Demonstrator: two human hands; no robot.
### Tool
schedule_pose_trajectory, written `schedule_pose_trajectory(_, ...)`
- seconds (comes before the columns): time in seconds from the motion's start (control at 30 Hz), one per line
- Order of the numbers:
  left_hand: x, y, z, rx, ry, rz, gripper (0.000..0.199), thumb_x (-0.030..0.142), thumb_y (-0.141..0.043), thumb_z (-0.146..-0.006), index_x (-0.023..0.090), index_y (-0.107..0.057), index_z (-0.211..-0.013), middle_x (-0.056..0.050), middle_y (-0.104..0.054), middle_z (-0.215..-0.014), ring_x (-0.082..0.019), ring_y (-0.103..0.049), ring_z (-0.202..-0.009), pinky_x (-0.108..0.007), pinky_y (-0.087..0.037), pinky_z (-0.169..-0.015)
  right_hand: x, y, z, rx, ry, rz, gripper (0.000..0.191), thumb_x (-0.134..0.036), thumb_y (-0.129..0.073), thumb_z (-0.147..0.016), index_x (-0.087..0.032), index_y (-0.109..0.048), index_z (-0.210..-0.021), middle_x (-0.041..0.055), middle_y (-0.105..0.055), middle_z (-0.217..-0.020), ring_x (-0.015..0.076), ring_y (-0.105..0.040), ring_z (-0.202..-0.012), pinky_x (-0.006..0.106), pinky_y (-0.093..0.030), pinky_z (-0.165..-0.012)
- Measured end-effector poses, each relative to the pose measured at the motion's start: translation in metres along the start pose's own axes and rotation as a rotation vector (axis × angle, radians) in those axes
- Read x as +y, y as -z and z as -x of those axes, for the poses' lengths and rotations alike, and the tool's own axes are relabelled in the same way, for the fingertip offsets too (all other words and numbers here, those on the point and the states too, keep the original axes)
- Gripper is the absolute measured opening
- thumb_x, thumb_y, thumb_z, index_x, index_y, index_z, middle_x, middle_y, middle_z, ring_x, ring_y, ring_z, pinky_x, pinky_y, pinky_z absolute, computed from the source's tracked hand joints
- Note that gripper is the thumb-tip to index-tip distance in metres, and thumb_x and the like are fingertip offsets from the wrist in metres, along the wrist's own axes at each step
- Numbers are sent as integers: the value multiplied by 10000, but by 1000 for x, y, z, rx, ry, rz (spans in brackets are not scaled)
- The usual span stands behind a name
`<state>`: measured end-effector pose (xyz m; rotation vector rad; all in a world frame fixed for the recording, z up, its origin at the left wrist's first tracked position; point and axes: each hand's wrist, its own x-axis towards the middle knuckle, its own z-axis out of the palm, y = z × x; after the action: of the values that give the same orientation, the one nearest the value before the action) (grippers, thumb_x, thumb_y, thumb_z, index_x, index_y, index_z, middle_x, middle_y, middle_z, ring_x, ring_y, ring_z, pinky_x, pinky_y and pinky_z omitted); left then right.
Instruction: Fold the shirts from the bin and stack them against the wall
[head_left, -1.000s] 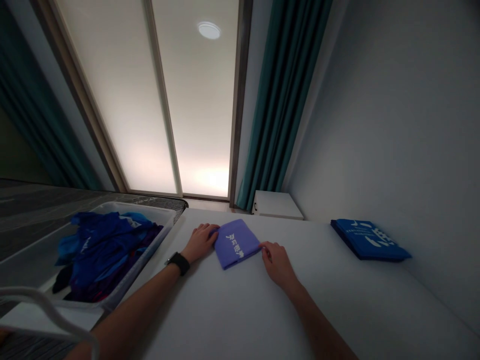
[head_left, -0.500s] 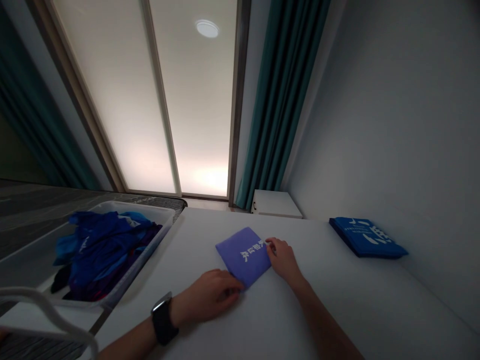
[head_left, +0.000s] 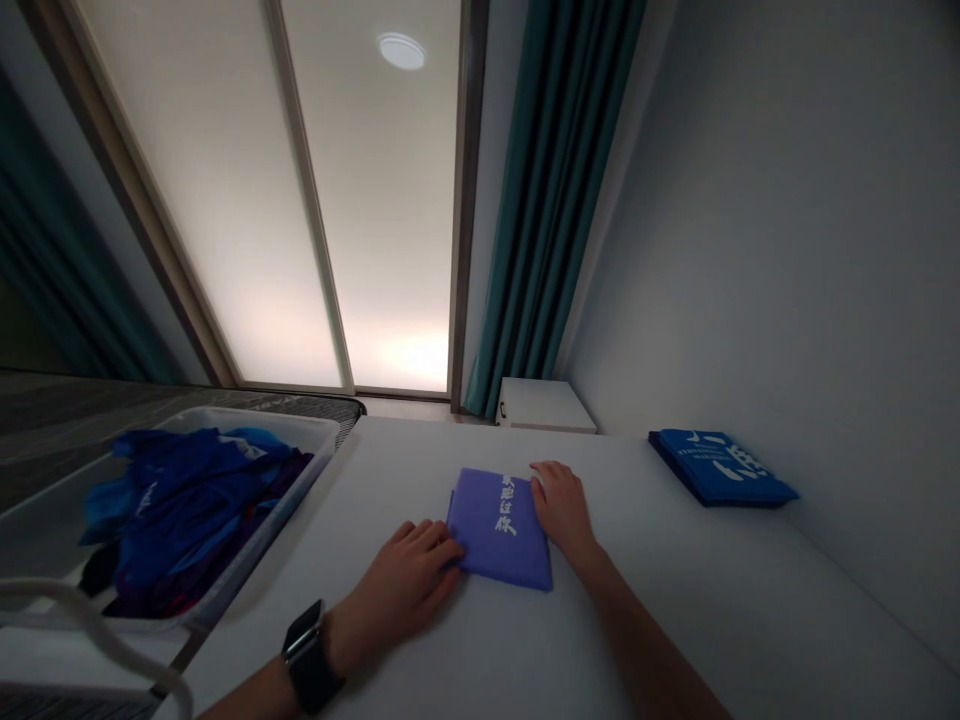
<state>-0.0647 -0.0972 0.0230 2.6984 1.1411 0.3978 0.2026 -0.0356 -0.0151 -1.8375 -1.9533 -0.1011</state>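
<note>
Purple folded cloth (head_left: 499, 530) touching left hand (head_left: 401, 590), right hand (head_left: 562, 510)

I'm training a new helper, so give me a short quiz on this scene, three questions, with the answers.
1. True or false: the right hand wears the wristwatch.
2. What colour is the folded cloth between the hands? A green, B purple, C red.
3. Fill in the blank: the loose blue clothes lie in a white plastic ____.

Key: 1 false. 2 B. 3 bin.
</note>
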Motion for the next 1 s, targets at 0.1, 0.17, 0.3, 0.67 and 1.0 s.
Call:
schedule_pose_trajectory(0.1,-4,2,-10,96,41,62,254,271,-380,-951,233,-631,-954,-50,-657,-907,-205,-596,-873,-352,-441,-828,-20,6,12,-46,66,-38,402,-258,-338,-972,-153,-558,-1291,103,-565,-1341,220,-462,-1258,378,-290,-1086)
schedule_pose_trajectory(0.17,-18,2,-23,177,113,145,273,269,-379,-936,222,-608,-1077,-64,-668,-949,-206,-604,-885,-345,-451,-829,-35,8,21,-99,101,-33,446,-300,-331,-979,-162,-499,-1368,103,-488,-1434,233,-393,-1338,408,-238,-1130)
schedule_pose_trajectory(0.3,-54,-3,-51,140,290,364,334,240,-365,-892,184,-552,-1164,-32,-692,-822,-188,-635,-765,-310,-477,-739,-51,6,31,-224,177,-32,509,-386,-314,-992,-202,-390,-1461,84,-355,-1533,229,-271,-1424,443,-151,-1171)
schedule_pose_trajectory(0.67,-64,-31,-83,269,361,233,306,273,-382,-938,182,-598,-1134,-65,-704,-934,-226,-642,-952,-386,-471,-886,-52,4,35,-316,261,-46,616,-539,-347,-968,-229,-316,-1500,113,-236,-1576,261,-163,-1459,498,-83,-1174)
schedule_pose_trajectory(1.0,-15,-37,-58,91,-49,1,561,468,-385,-978,272,-299,-1497,-62,-284,-1573,-240,-252,-1444,-470,-207,-1181,-18,-3,20,-266,56,-100,544,-339,-199,-1002,-169,-264,-1515,75,-273,-1564,193,-199,-1453,470,-115,-1185)
